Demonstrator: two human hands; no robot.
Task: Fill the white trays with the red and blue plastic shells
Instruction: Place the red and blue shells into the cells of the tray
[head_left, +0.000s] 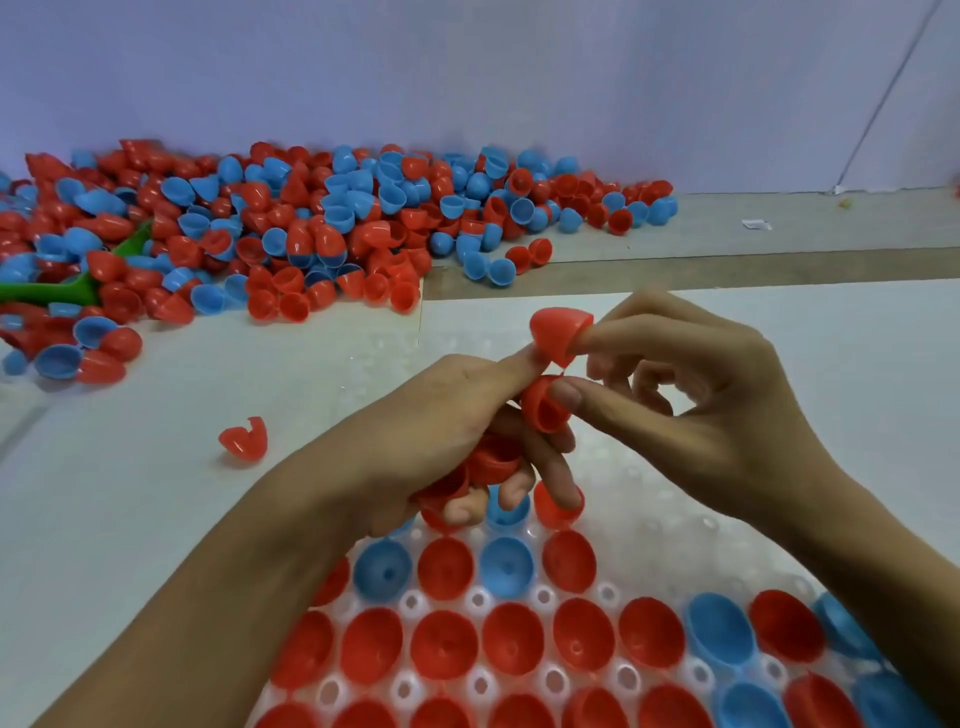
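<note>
The right hand (691, 395) pinches a red shell (560, 335) above the white tray (649, 525), its rounded tip pointing up and left, its open rim toward the fingers. The left hand (447, 441) clutches several more red shells (540, 405), mostly hidden by curled fingers. The tray's near rows, holding open-side-up shells, are cut off by the frame edge. A heap of shells (311, 228) lies across the worktop (130, 493).

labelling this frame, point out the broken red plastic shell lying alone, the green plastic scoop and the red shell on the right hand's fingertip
broken red plastic shell (243, 439): head view, cracked wall
green plastic scoop (49, 292): head view, handle
red shell on right hand's fingertip (558, 332): head view, outer dome
</note>
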